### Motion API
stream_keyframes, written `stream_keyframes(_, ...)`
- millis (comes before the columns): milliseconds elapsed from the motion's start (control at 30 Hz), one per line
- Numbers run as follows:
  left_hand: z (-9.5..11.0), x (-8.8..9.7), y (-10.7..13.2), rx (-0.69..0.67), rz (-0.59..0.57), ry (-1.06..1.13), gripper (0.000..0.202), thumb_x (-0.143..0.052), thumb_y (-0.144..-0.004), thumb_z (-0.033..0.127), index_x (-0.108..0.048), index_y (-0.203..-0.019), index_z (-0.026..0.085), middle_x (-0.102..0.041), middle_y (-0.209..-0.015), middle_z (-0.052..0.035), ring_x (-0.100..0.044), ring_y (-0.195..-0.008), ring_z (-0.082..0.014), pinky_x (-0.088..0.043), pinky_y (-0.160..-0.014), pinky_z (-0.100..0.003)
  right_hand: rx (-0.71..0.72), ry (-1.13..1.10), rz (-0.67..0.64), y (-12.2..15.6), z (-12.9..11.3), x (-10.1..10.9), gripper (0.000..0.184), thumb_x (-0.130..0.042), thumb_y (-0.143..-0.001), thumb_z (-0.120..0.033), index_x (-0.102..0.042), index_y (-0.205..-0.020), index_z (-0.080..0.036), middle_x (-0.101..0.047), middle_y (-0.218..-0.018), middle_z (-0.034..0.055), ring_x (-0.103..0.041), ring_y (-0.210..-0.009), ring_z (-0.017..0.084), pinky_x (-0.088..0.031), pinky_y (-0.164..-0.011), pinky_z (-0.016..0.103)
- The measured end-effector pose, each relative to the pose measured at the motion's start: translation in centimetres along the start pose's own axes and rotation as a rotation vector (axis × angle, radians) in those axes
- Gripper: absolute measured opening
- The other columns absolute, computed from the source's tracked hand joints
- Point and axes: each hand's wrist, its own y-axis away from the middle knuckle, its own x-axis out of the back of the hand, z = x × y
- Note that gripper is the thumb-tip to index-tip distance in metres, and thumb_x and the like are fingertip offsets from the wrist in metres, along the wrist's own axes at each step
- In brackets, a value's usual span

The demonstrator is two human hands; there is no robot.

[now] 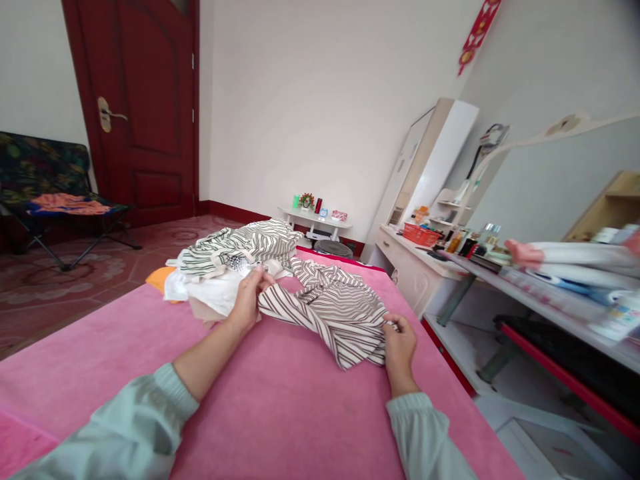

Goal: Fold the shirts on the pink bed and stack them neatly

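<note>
Two pale green sleeves, smooth and gathered at the cuffs, reach in from the near edge, and between them we see a pink bed cover (280, 407) with a soft, plush nap. Our left hand (248, 300) is nearly closed, thumb and fingers pinching the left end of a brown-and-white striped garment (345, 307). Our right hand (400, 343) is curled as well, gripping the same cloth at its right edge. The garment lies on the cover between the two hands, thin and limp, with a twisted fold along its near side and a bunched heap at its far side.

Just beyond our left hand we have a loose pile: a green-and-white striped cloth (220, 250) on top, white fabric (215, 293) under it, and an orange piece (158, 280) poking out at the left.

Far left, one folding chair (45, 160) with leafy fabric carries a coral-and-blue cloth (70, 204) before a dark red panelled door (160, 133). At the far side we count five small objects on a white shelf (310, 217) — to the right, one red plastic basket (421, 235) sits on a white dresser (410, 267).
</note>
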Motion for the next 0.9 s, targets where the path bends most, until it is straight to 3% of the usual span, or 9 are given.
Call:
stream_keyframes(67,0.8,1.0,-0.7,0.014,-0.007,0.068,0.044,-0.051,-0.080,0.058,-0.057,-0.070,0.015,-0.031,-0.039,0.0088,-0.025,-0.032,-0.0054,-0.021,-0.035,-0.017,-0.016,0.028,-0.180,0.4,-0.2,-0.5,0.023,-0.057,-0.067,-0.031,-0.064,-0.084,-0.016,-0.068,-0.084,0.0044,-0.061,-0.081,0.022,-0.046,-0.076,0.031)
stream_keyframes(133,1.2,1.7,-1.1,-0.008,0.009,0.073,0.039,-0.053,-0.080,0.055,-0.058,-0.075,0.016,-0.032,-0.042,0.0091,-0.024,-0.033,-0.0046,-0.019,-0.035,-0.016,-0.026,0.092,-0.284,0.7,-0.2,-0.9,0.029,-0.060,-0.069,-0.038,-0.065,-0.090,-0.017,-0.069,-0.091,0.0055,-0.061,-0.089,0.024,-0.045,-0.083,0.034)
stream_keyframes(267,0.1,1.3,-0.6,-0.032,-0.055,-0.221,0.036,-0.056,-0.078,0.051,-0.061,-0.085,0.016,-0.055,-0.063,0.0015,-0.051,-0.052,-0.0101,-0.038,-0.045,-0.019,0.000,0.193,-0.313,0.8,0.2,-1.1,0.035,-0.061,-0.071,-0.045,-0.066,-0.094,-0.020,-0.069,-0.097,0.0052,-0.061,-0.093,0.024,-0.044,-0.086,0.036)
stream_keyframes(367,-2.1,0.1,0.9,-0.106,-0.301,-0.702,0.034,-0.056,-0.080,0.047,-0.066,-0.095,0.019,-0.064,-0.094,-0.0060,-0.060,-0.087,-0.0209,-0.049,-0.075,-0.032,-0.005,0.214,-0.320,0.7,0.4,-1.0,0.034,-0.060,-0.071,-0.046,-0.066,-0.093,-0.021,-0.070,-0.096,0.0046,-0.062,-0.092,0.024,-0.045,-0.086,0.036)
stream_keyframes(433,-3.6,-0.6,2.0,-0.213,-0.505,-1.044,0.030,-0.056,-0.081,0.041,-0.067,-0.102,0.023,-0.062,-0.109,-0.0070,-0.055,-0.103,-0.0242,-0.042,-0.092,-0.038,-0.015,0.220,-0.324,0.7,0.5,-1.0,0.034,-0.060,-0.071,-0.046,-0.067,-0.093,-0.021,-0.070,-0.096,0.0043,-0.062,-0.092,0.024,-0.045,-0.085,0.035)
stream_keyframes(533,-4.7,-0.8,3.0,-0.322,-0.674,-1.351,0.029,-0.053,-0.083,0.033,-0.066,-0.109,0.029,-0.056,-0.121,-0.0062,-0.050,-0.113,-0.0253,-0.036,-0.099,-0.041,-0.028,0.221,-0.337,0.6,0.6,-1.0,0.034,-0.060,-0.070,-0.045,-0.067,-0.093,-0.021,-0.070,-0.097,0.0039,-0.062,-0.092,0.024,-0.045,-0.086,0.035)
stream_keyframes(900,-4.5,-0.2,2.6,-0.289,-0.682,-1.321,0.030,-0.053,-0.083,0.034,-0.066,-0.110,0.029,-0.056,-0.124,-0.0047,-0.051,-0.113,-0.0233,-0.038,-0.098,-0.036,-0.042,0.202,-0.344,0.5,0.9,-1.0,0.037,-0.061,-0.069,-0.047,-0.068,-0.092,-0.020,-0.070,-0.094,0.0043,-0.062,-0.090,0.024,-0.046,-0.084,0.036)
